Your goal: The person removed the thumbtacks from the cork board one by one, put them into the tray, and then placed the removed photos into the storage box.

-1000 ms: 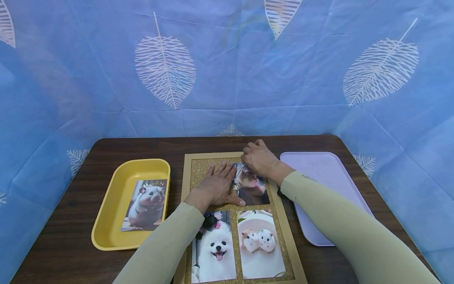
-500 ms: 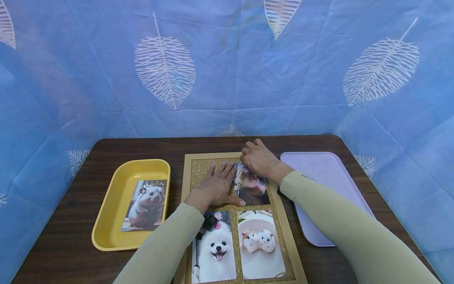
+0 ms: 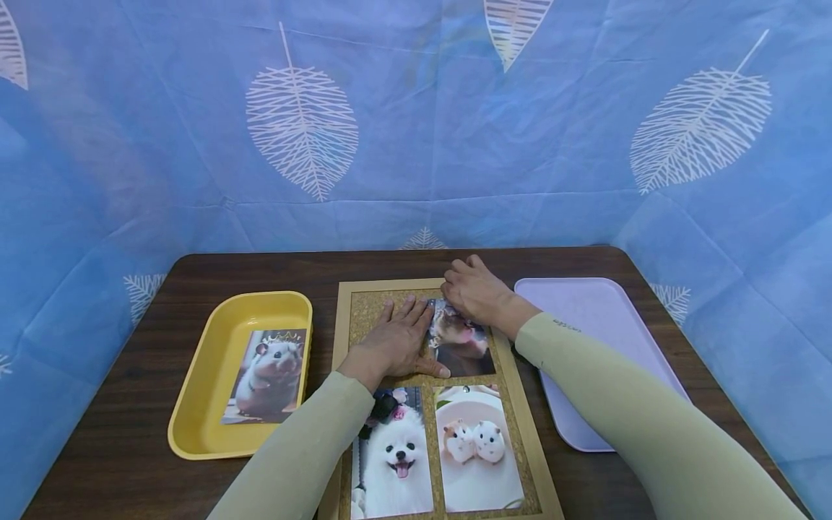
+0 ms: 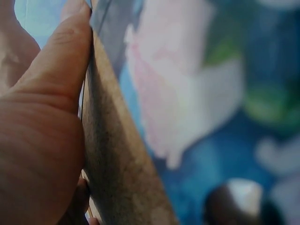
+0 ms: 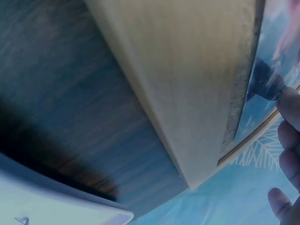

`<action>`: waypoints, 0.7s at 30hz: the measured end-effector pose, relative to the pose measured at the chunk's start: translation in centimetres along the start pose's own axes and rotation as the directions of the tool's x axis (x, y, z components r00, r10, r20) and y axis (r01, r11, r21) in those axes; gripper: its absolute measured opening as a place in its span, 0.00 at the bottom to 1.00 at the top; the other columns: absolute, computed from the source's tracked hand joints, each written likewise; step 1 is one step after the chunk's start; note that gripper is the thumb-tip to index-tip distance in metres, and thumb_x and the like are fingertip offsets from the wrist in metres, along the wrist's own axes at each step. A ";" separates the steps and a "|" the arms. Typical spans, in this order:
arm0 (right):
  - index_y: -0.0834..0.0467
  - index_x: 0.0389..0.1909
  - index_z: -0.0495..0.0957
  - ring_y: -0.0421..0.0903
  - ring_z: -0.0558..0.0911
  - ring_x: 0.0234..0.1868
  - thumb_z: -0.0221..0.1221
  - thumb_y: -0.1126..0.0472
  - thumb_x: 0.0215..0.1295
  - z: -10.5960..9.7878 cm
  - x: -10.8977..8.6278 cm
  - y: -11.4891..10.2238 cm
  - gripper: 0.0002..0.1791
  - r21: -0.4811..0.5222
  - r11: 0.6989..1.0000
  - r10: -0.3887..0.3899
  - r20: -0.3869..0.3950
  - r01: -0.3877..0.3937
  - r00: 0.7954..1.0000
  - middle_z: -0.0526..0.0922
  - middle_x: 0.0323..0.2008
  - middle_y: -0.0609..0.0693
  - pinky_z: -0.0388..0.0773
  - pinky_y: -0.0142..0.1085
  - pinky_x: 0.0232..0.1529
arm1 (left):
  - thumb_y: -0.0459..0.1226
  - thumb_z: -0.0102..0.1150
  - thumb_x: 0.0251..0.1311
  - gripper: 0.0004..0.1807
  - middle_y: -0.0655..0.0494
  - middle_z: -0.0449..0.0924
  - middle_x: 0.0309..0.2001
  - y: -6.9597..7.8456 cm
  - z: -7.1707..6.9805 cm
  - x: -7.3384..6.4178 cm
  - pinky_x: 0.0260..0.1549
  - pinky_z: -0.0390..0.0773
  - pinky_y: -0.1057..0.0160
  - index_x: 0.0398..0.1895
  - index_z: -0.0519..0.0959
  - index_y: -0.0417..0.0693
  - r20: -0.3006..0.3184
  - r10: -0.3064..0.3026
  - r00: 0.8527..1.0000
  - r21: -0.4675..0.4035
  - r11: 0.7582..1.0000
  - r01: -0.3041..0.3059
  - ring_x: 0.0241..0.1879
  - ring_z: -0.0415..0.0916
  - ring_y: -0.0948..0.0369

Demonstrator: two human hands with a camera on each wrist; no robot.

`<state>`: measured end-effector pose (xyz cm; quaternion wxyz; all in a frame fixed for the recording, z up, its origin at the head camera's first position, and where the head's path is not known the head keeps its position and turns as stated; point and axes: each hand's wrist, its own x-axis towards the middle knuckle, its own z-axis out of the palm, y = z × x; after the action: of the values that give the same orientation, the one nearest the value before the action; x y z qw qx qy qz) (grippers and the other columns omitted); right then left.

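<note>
My left hand (image 3: 396,334) lies flat with fingers spread on a corkboard (image 3: 373,303) in a wooden frame. Its fingertips and thumb reach the left side of a glossy animal photo (image 3: 463,354). At that photo's top, my right hand (image 3: 477,292) has its fingers curled, the thumb tip pressing down at a small dark, tack-like spot (image 5: 268,89), mostly hidden under it. Below, on the board, are a white dog photo (image 3: 399,462) and a photo of two hamsters (image 3: 477,455). A shiny thumbtack (image 3: 465,389) sits in the hamster photo's top edge.
Left of the board stands a yellow tray (image 3: 195,404) holding a photo of a crowned hamster (image 3: 269,379). A lilac tray (image 3: 585,310) lies to the right, partly under the right sleeve. A blue leaf-patterned cloth (image 3: 422,144) hangs behind the dark wooden table (image 3: 260,271).
</note>
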<state>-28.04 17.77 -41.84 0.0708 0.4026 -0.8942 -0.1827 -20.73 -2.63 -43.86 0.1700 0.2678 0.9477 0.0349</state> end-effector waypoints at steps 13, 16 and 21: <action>0.56 0.37 0.86 0.53 0.75 0.48 0.62 0.61 0.75 0.8 -0.3 -0.2 0.07 0.088 0.994 0.078 -0.077 -0.071 0.994 0.83 0.39 0.51 0.70 0.55 0.55 | 0.80 0.46 0.58 0.66 0.53 0.31 0.87 0.1 0.0 0.0 0.83 0.35 0.41 0.88 0.37 0.53 -0.002 -0.001 1.000 0.003 1.000 0.001 0.86 0.27 0.53; 0.56 0.33 0.86 0.53 0.76 0.47 0.60 0.62 0.76 0.7 -0.2 -0.2 0.10 0.107 0.992 0.077 -0.098 -0.067 0.992 0.84 0.37 0.51 0.70 0.55 0.55 | 0.80 0.46 0.58 0.66 0.53 0.31 0.87 0.1 0.0 0.0 0.83 0.35 0.41 0.88 0.37 0.53 -0.003 0.002 1.000 -0.004 1.000 -0.002 0.86 0.27 0.53; 0.56 0.33 0.86 0.52 0.76 0.47 0.59 0.62 0.77 0.6 -0.1 -0.2 0.11 0.095 0.994 0.057 -0.091 -0.048 0.994 0.83 0.37 0.50 0.69 0.55 0.58 | 0.80 0.47 0.58 0.66 0.54 0.30 0.87 0.0 0.0 0.1 0.83 0.34 0.42 0.88 0.37 0.53 0.003 -0.001 1.000 -0.007 1.000 0.001 0.86 0.26 0.53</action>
<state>-27.98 17.90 -42.42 0.0988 0.3900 -0.9076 -0.1201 -20.78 -2.60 -43.90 0.1726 0.2669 0.9474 0.0375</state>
